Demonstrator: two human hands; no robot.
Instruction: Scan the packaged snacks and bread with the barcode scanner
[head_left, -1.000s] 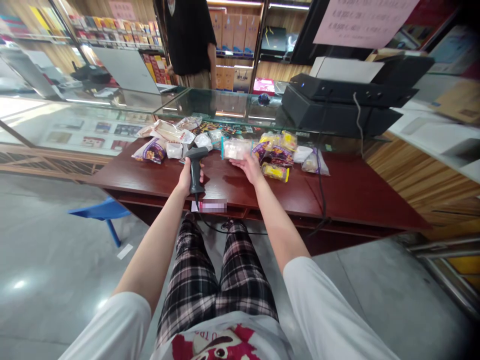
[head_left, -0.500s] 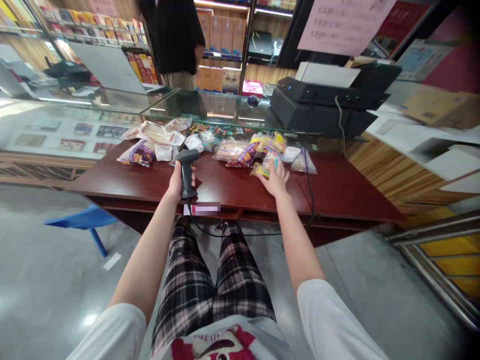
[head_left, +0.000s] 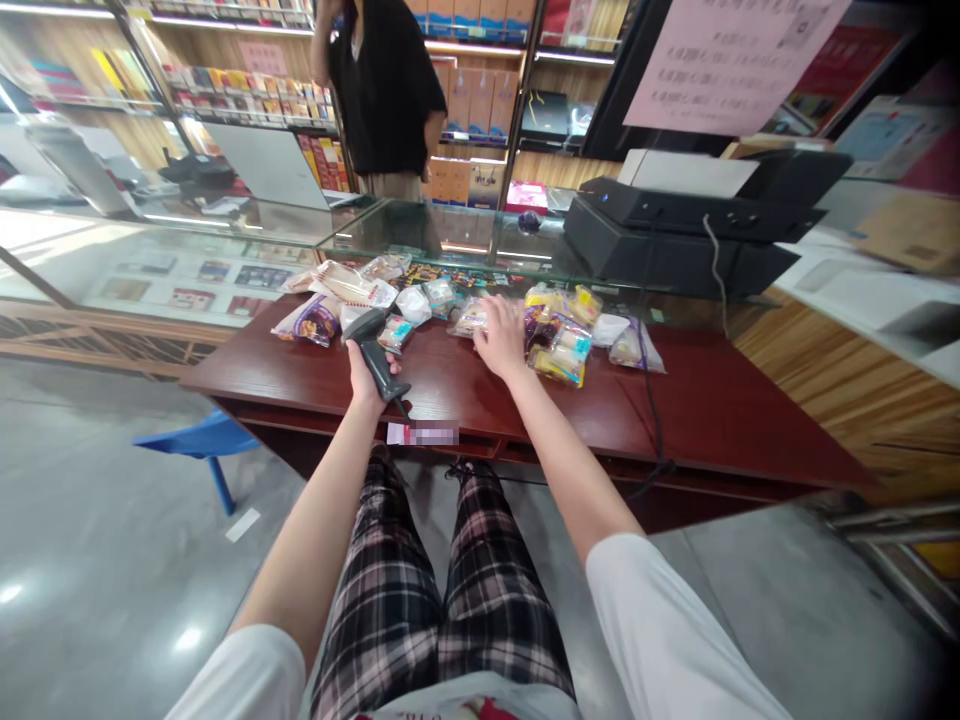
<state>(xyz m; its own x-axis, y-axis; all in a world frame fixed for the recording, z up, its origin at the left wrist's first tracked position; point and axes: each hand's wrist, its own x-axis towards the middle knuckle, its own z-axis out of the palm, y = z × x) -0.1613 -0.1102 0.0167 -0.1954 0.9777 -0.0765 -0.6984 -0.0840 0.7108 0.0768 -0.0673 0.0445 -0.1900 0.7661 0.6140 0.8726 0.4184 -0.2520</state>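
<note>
Left hand (head_left: 364, 382): clamped around the grip of a dark grey handheld barcode scanner (head_left: 381, 368), held above the front of the dark red table (head_left: 697, 410). Right hand (head_left: 501, 338): fingers apart, over a clear packet (head_left: 468, 317) at mid-table; cannot tell whether they grip it.

Containers: clear blue-labelled pack (head_left: 396, 332), pale contents, just beyond the scanner. A similar clear pack (head_left: 571, 346), pale pieces inside, lies on a yellow packet (head_left: 553, 366) right of the right hand. Purple-and-clear bag (head_left: 313, 322), food picture on its front, at the left of the spread. Clear bag with purple strip (head_left: 636, 348) at the right end. Glass display case (head_left: 178, 342), left: small flat boxes inside.

Labels: pink notice (head_left: 724, 85), several printed lines, too blurred to read surely. Pink-and-white card (head_left: 396, 434) at table's front edge: print masked. Packet brands not legible.
</note>
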